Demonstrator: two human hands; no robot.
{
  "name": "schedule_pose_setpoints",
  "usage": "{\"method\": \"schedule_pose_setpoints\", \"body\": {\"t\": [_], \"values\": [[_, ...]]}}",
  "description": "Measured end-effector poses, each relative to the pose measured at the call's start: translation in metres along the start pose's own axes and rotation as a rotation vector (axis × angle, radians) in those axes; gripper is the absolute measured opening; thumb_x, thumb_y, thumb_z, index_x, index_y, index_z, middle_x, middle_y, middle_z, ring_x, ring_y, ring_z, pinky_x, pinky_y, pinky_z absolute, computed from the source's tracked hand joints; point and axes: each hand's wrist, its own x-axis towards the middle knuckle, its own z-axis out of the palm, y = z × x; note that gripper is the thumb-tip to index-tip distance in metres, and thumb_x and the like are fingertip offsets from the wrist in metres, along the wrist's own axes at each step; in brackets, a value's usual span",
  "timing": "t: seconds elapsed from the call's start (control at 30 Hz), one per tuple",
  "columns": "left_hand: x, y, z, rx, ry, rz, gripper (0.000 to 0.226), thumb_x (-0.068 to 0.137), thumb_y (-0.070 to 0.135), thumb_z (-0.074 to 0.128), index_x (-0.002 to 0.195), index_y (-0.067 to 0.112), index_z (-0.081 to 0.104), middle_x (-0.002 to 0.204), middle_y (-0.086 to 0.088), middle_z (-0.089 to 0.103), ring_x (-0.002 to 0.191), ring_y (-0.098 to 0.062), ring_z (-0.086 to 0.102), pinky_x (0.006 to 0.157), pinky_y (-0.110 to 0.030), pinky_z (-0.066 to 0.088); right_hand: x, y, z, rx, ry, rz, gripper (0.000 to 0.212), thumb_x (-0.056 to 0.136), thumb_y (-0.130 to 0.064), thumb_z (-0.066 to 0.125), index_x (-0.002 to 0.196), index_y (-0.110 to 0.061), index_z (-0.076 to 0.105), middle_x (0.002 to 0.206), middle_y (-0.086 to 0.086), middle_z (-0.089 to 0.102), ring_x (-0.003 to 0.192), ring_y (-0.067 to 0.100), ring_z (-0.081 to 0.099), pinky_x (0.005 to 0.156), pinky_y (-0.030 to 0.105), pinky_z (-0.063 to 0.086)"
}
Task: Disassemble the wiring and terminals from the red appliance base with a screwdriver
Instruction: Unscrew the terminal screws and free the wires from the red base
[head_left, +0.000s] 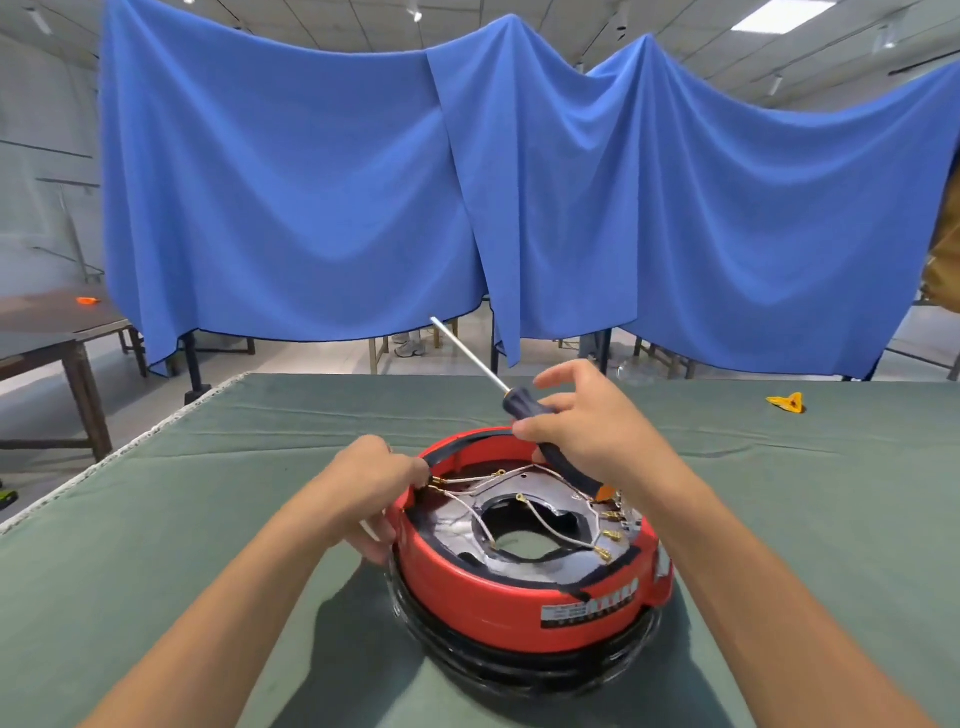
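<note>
Two hands: left (371, 480) on wire terminal (435, 483), right (587, 423) round screwdriver (524, 405).

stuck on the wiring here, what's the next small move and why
Probably swing the screwdriver tip down to a terminal. The right hand holds it shaft-up, pointing away from the base, while the left hand pinches a wire end at the rim and the wires look still attached.
</note>
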Motion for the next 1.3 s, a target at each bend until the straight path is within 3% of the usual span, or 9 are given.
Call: {"method": "schedule_pose_setpoints", "body": {"t": [0.2, 0.33, 0.47, 0.57, 0.7, 0.77, 0.9, 1.1, 1.3], "values": [[0.009, -0.016, 0.014, -0.030, 0.007, 0.097, 0.032, 0.093, 0.040, 0.050, 0.079, 0.011, 0.049, 0.054, -0.007, 0.053, 0.038, -0.016, 0.050, 0.035, -0.026, 0.045, -0.017, -0.004, 0.001, -0.492, 0.054, -0.130, 0.019, 0.082, -0.029, 0.065, 0.100, -0.033, 0.059, 0.101, -0.005, 0.068, 0.090, 0.024, 0.063, 0.080, 0.038, 0.051], [0.015, -0.016, 0.021, -0.048, 0.079, 0.127, 0.018, 0.093, 0.033, 0.048, 0.092, 0.017, 0.054, 0.073, -0.010, 0.060, 0.050, -0.025, 0.060, 0.039, -0.035, 0.051, -0.028, -0.016, -0.012, -0.762, 0.078, -0.170, 0.019, 0.084, -0.050, 0.064, 0.090, -0.032, 0.063, 0.072, -0.012, 0.058, 0.084, 0.018, 0.061, 0.053, 0.025, 0.032], [0.018, -0.016, 0.022, -0.017, 0.186, 0.108, 0.016, 0.091, 0.032, 0.047, 0.088, 0.022, 0.059, 0.081, -0.012, 0.063, 0.058, -0.034, 0.065, 0.038, -0.034, 0.051, -0.037, -0.020, -0.014, -0.929, 0.104, -0.230, 0.017, 0.084, -0.046, 0.066, 0.089, -0.030, 0.070, 0.066, -0.009, 0.047, 0.085, 0.026, 0.060, 0.049, 0.026, 0.027], [0.023, -0.024, 0.014, -0.058, 0.313, 0.089, 0.017, 0.089, 0.031, 0.050, 0.081, 0.023, 0.062, 0.076, -0.006, 0.064, 0.059, -0.030, 0.065, 0.039, -0.034, 0.053, -0.043, -0.018, -0.020, -0.912, 0.115, -0.241, 0.015, 0.081, -0.048, 0.068, 0.085, -0.033, 0.071, 0.060, -0.016, 0.048, 0.068, 0.018, 0.056, 0.047, 0.022, 0.027], [0.033, -0.042, 0.007, -0.165, 0.477, 0.131, 0.019, 0.088, 0.037, 0.054, 0.083, 0.028, 0.070, 0.084, 0.001, 0.069, 0.089, -0.028, 0.064, 0.077, -0.038, 0.055, -0.047, -0.018, -0.025, -0.863, 0.094, -0.222, 0.014, 0.077, -0.052, 0.070, 0.082, -0.039, 0.072, 0.062, -0.018, 0.059, 0.060, 0.007, 0.057, 0.051, 0.020, 0.034], [0.036, -0.048, 0.008, -0.204, 0.515, 0.135, 0.022, 0.087, 0.038, 0.055, 0.087, 0.027, 0.073, 0.085, 0.002, 0.070, 0.094, -0.027, 0.062, 0.083, -0.035, 0.050, -0.043, -0.020, -0.021, -0.833, 0.083, -0.212, 0.012, 0.075, -0.053, 0.072, 0.080, -0.041, 0.072, 0.066, -0.019, 0.061, 0.061, 0.006, 0.058, 0.053, 0.019, 0.036], [0.045, -0.052, 0.013, -0.230, 0.556, 0.140, 0.027, 0.085, 0.040, 0.055, 0.069, 0.023, 0.070, 0.074, 0.002, 0.070, 0.082, -0.025, 0.061, 0.074, -0.033, 0.047, -0.031, -0.023, -0.012, -0.782, 0.053, -0.186, 0.008, 0.072, -0.051, 0.075, 0.071, -0.044, 0.072, 0.068, -0.019, 0.065, 0.067, 0.005, 0.060, 0.051, 0.018, 0.034], [0.068, -0.056, 0.018, -0.279, 0.605, 0.138, 0.041, 0.088, 0.037, 0.052, 0.054, 0.013, 0.049, 0.051, 0.001, 0.047, 0.061, -0.022, 0.041, 0.057, -0.032, 0.036, -0.010, -0.018, -0.018, -0.736, -0.005, -0.114, 0.008, 0.068, -0.053, 0.077, 0.067, -0.047, 0.071, 0.060, -0.020, 0.066, 0.060, -0.002, 0.059, 0.048, 0.019, 0.034], [0.090, -0.057, 0.023, -0.427, 0.503, 0.165, 0.039, 0.088, 0.038, 0.056, 0.058, 0.012, 0.061, 0.052, -0.002, 0.049, 0.057, -0.020, 0.041, 0.060, -0.034, 0.035, 0.000, -0.016, -0.030, -0.740, -0.047, -0.088, 0.006, 0.071, -0.051, 0.074, 0.069, -0.046, 0.072, 0.058, -0.020, 0.066, 0.057, 0.000, 0.063, 0.054, 0.021, 0.044]]}}
